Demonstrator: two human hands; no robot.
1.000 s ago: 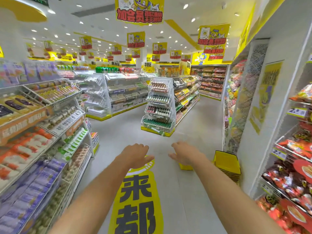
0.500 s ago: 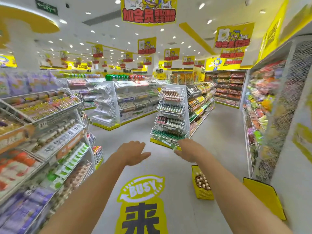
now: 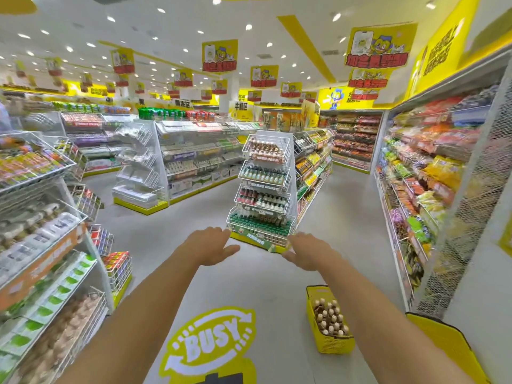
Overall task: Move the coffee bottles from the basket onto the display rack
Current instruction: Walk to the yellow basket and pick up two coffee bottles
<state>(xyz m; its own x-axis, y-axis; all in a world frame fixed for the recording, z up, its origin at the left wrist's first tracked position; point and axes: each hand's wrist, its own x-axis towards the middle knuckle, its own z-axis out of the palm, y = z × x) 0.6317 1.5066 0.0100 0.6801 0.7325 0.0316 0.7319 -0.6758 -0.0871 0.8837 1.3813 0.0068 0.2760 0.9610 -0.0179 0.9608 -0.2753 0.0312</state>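
While both bare arms reach forward over the grey floor point(image 3: 277, 286) of a shop aisle, the left hand point(image 3: 209, 243) and the right hand point(image 3: 311, 252) hover palm down, side by side but apart. Their fingers are stretched out loosely and hold nothing.

The coffee bottles point(image 3: 329, 320), brown with pale caps, stand upright and packed close together in a yellow plastic basket point(image 3: 336, 345). It sits on the floor below the right forearm, well short of the display rack point(image 3: 261, 187). That rack is a white wire stand with four sloping tiers at the end of a shelf row, straight ahead beyond both hands. Its top tier carries brown bottles and the tiers below carry green and dark ones.

A yellow floor sticker point(image 3: 210, 339) reading "BUSY" lies between the arms, to the left of the basket. Another yellow basket point(image 3: 448, 347) stands at the foot of the right-hand shelving point(image 3: 432, 167), which is filled with bright snack packets. Wire shelves point(image 3: 41, 217) of packaged goods line the left side, blurred at the edge of the view.
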